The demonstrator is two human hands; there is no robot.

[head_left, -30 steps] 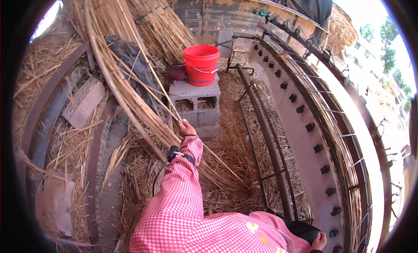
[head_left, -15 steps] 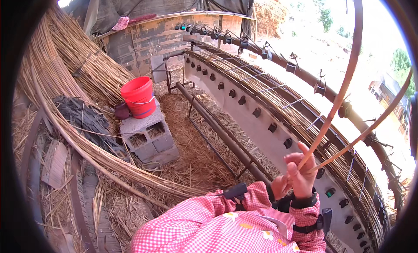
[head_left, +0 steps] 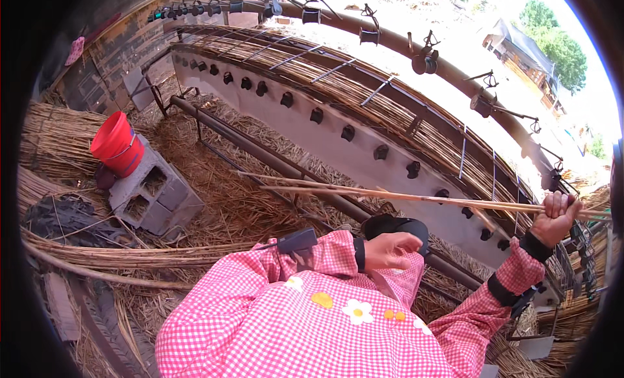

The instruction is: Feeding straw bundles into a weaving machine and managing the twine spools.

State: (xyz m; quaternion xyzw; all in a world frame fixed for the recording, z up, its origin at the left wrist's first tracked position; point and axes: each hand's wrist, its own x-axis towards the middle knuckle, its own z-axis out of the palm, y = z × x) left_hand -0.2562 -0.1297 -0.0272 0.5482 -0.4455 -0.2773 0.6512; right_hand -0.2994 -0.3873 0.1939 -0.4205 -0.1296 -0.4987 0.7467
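Observation:
My right hand (head_left: 556, 219) is closed round a few long reed stalks (head_left: 390, 195), which lie almost level across the view above my checked apron and in front of a long rack of reeds (head_left: 325, 85) with a row of dark knobs along its pale side. My left hand (head_left: 389, 251) hangs over my lap below the stalks, its fingers loosely bent and apart, with nothing visible in it. A dark seat or knee (head_left: 395, 230) shows just behind it.
A red bucket (head_left: 117, 144) stands on hollow concrete blocks (head_left: 185, 212) at the left, among reed bundles (head_left: 58, 141) and loose straw. A metal rail (head_left: 253, 144) runs below the rack, and a beam with spools (head_left: 468, 85) runs above it. Trees and a shed stand beyond.
The view has turned rightward. The stalks have gone from raised upright to nearly level, with my right hand moving outward to the right. My left hand has let go of them and dropped.

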